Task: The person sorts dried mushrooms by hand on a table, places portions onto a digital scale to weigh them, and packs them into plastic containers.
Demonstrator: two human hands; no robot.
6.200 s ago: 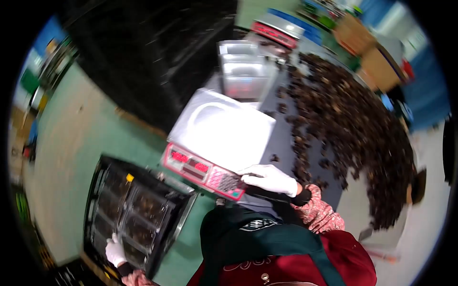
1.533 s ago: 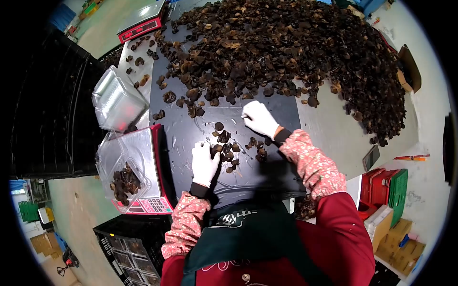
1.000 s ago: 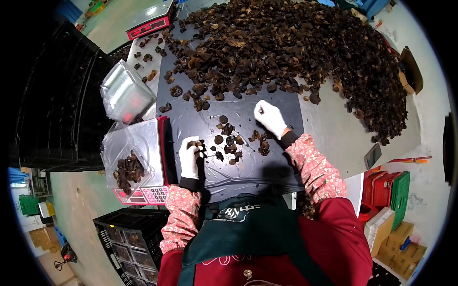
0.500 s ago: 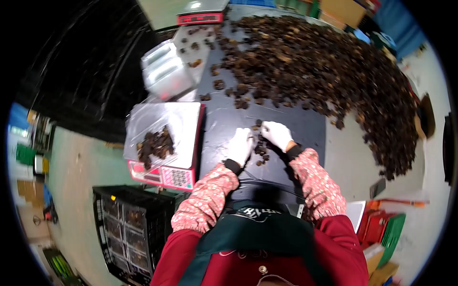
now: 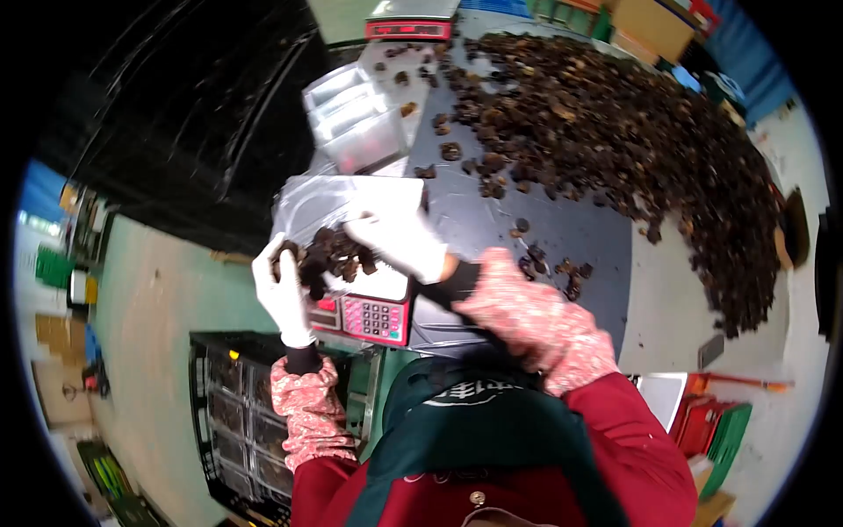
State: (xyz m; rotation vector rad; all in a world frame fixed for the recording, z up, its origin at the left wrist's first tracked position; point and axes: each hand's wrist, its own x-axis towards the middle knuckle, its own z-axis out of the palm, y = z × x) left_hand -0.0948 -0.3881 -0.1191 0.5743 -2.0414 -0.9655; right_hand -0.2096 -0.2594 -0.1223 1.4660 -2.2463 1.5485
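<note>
Both my hands wear white gloves and are at the pink and white digital scale (image 5: 373, 321). On its pan lies a clear plastic box (image 5: 303, 198) with dark, wrinkled dried mushrooms (image 5: 338, 250) in it. My left hand (image 5: 283, 290) is at the box's left side, its fingers curled round a dark mushroom (image 5: 286, 257) by the wall. Over the box's right side is my right hand (image 5: 399, 241), smeared by motion. Its fingertips are close to the mushrooms, and I cannot make out whether they hold any. Several loose mushrooms (image 5: 575, 277) lie on the dark tabletop to the right.
A large heap of dried mushrooms (image 5: 615, 132) covers the table's far and right side. Stacked clear boxes (image 5: 356, 123) stand behind the scale, and a second scale (image 5: 408, 31) is at the back. Below left is a black crate (image 5: 224, 422) with filled clear boxes.
Both hands have moved left from the small group of mushrooms on the tabletop to the box on the scale. Fewer mushrooms lie where they were. The view has shifted slightly.
</note>
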